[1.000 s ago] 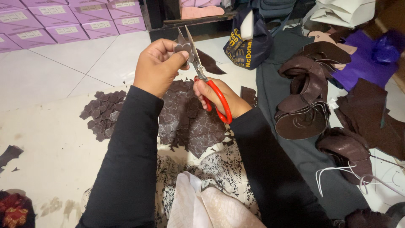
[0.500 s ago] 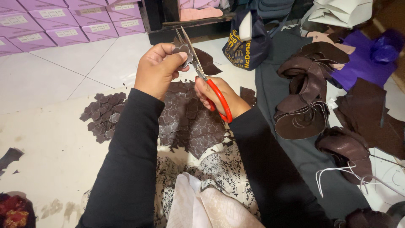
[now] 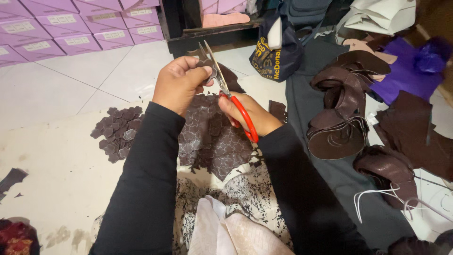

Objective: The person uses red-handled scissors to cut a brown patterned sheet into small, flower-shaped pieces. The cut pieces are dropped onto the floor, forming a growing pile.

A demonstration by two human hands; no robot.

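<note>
Above the lap, left hand (image 3: 179, 82) pinches a small brown leather piece (image 3: 207, 66); right hand (image 3: 245, 111) grips red-handled scissors (image 3: 231, 101), best cutting in short, steady snips along the outline.

There is just one view, from a camera on the person's head. It looks down and a bit forward, over both black sleeves to the left hand (image 3: 181, 81) and right hand (image 3: 245, 111), which sit near the middle, high up (quite close to the lens). Below them lies the person's lap, right at the bottom edge. Farther off, at the top, the tiled floor (image 3: 71, 80) runs to stacked purple boxes (image 3: 56, 28). The right side takes in brown leather pieces (image 3: 339, 127) on the ground. No second view shares anything.
</note>
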